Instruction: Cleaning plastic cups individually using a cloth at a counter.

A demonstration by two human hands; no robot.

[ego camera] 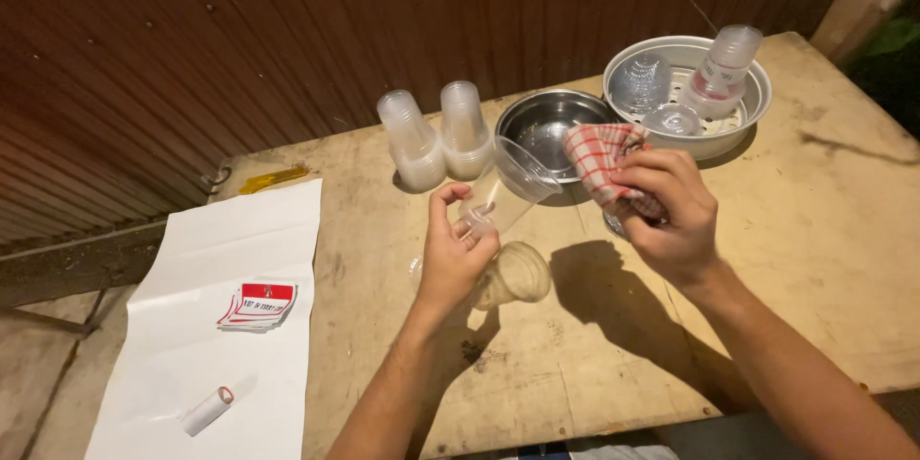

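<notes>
Two hands at work over a worn wooden table [824, 230]; the steel bowl [542, 126] serves as landmark.

- Left hand [452, 254]: just in front of the bowl, fingers closed round the base of a clear plastic cup [508, 194], which is tilted with its mouth toward the bowl.
- Right hand [671, 211]: in front and right of the bowl, clenched on a red-checked cloth [602, 161] bunched just beside the cup's rim.
- Handling note: the thin cup looks easy to crush, so a light pinch at the base and a gentle turn against the cloth would likely serve best; judged only.
- Second clear cup [517, 273]: lying on its side in front of the bowl, under the left hand.
- Steel bowl: appears empty; contents cannot be told for sure.
- Pale perforated tray [757, 101]: right of the bowl, holding a stack of clear cups [724, 72] and two upturned clear lids or cups.
- Two cup stacks [436, 139]: left of the bowl, upside down, touching each other.
- White paper sheet [240, 326]: far left of the bowl, bearing a pile of red-and-white labels [257, 305] and a small white roll [207, 411].
- Yellow item [273, 177]: left of the bowl, at the table's rear edge; kind unclear.
</notes>
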